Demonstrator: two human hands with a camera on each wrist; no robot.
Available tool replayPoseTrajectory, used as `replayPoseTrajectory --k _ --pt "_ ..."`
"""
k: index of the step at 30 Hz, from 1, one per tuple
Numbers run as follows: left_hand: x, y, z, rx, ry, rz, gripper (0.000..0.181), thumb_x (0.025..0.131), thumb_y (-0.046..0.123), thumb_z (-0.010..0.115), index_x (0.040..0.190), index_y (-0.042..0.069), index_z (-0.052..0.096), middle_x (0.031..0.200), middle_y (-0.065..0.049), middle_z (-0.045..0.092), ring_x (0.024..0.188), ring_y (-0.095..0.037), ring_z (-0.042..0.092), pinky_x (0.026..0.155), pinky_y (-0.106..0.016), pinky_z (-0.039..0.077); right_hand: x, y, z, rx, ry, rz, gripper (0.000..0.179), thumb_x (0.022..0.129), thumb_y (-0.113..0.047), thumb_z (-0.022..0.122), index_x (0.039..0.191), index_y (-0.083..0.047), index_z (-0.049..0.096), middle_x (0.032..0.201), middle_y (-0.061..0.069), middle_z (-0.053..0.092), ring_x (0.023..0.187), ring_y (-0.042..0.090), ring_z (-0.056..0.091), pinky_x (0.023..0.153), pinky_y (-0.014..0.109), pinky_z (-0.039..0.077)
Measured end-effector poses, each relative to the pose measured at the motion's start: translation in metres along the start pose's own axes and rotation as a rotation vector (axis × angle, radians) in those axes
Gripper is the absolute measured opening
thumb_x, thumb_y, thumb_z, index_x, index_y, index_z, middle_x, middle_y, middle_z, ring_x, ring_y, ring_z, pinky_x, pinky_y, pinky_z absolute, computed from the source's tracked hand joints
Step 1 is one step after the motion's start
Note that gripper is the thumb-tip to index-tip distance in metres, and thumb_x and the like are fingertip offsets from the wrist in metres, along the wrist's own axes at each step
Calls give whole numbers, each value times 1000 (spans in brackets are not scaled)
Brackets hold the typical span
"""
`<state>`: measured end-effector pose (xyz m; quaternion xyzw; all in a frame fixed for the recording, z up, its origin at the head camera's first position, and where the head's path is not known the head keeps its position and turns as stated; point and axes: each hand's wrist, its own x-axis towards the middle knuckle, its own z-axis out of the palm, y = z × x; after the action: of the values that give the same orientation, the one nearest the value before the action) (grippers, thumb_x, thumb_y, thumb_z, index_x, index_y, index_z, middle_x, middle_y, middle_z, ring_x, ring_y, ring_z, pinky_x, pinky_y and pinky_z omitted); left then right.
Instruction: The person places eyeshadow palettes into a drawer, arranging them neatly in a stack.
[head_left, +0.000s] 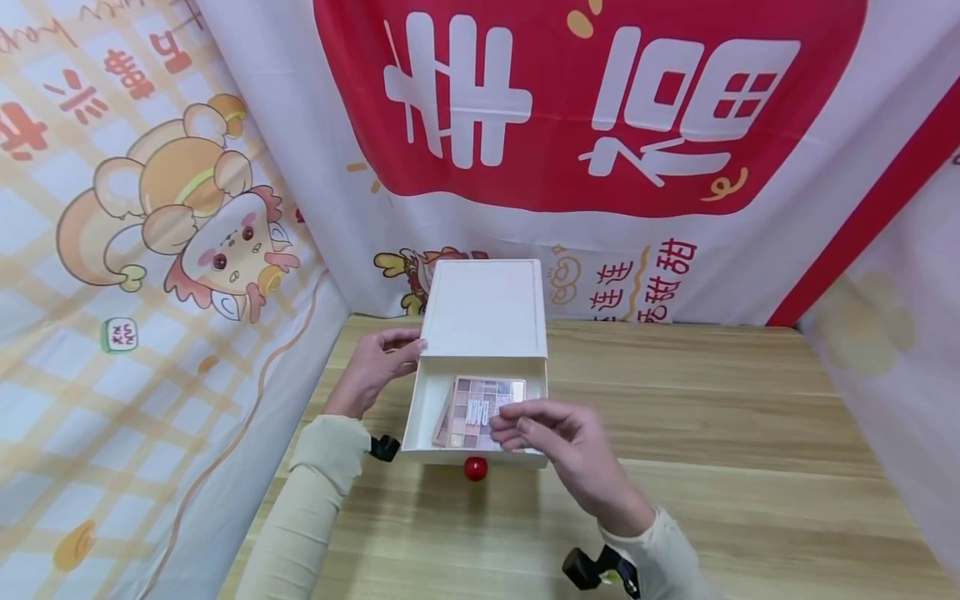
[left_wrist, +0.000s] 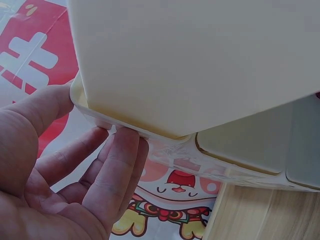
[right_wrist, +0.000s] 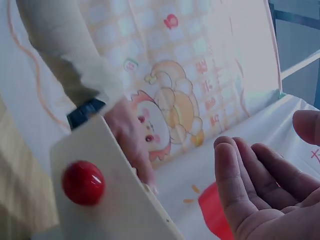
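Note:
A small white drawer box [head_left: 486, 307] stands on the table with its drawer [head_left: 420, 408] pulled out toward me. My left hand [head_left: 378, 367] holds the box's left side. In the left wrist view that hand [left_wrist: 85, 165] has its thumb at one corner and its fingertips against the edge. Inside the drawer lies a flat eyeshadow palette [head_left: 468, 412] with a tiled pattern and white letters, overlapping another flat piece [head_left: 442, 425] at its left. Above the drawer's right front part hovers my right hand [head_left: 570, 450], fingers loosely bent, holding nothing. A red round knob [head_left: 476, 468] sits on the drawer front.
The wooden table [head_left: 712, 433] extends to the right of the box. A printed cloth [head_left: 600, 167] with red and white lettering hangs behind it, and another printed cloth [head_left: 187, 333] hangs at the left. Each wrist carries a black camera [head_left: 386, 447].

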<state>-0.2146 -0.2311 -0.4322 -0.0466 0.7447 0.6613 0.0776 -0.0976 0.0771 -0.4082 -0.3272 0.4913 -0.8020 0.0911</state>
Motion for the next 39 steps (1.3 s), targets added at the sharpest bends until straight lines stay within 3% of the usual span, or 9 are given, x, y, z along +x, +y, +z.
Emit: replayPoseTrajectory --k 6,11,19,28,39 --pt "0 0 -1 -3 4 -9 48 91 21 78 131 0 62 126 -17 61 108 -29 66 89 -34 59 -15 13 13 27 -77 46 24 100 7 50 116 25 55 108 40 63 98 29 71 85 47 60" --pt "1 0 -1 2 4 -4 47 91 21 78 131 0 62 125 -17 61 109 -30 65 89 -34 59 -27 25 21 62 -86 89 25 100 8 51 118 24 55 107 41 61 96 28 72 83 48 60" --pt "1 0 -1 11 7 -5 48 91 22 78 131 0 62 125 -16 61 108 -30 66 88 -33 59 -43 46 25 103 -47 213 26 100 3 55 117 23 57 107 37 65 95 29 72 83 54 59" --pt "1 -2 0 2 8 -10 48 91 21 78 131 0 62 125 -17 61 109 -30 65 89 -33 59 -54 65 21 132 22 338 34 100 -1 58 115 29 51 105 36 66 91 25 72 81 38 62" --pt "2 -2 0 14 13 8 48 92 19 77 132 -3 61 122 -19 60 104 -27 65 88 -34 59 -54 81 15 89 125 509 28 100 -9 63 112 16 65 104 35 67 86 24 73 78 37 63"
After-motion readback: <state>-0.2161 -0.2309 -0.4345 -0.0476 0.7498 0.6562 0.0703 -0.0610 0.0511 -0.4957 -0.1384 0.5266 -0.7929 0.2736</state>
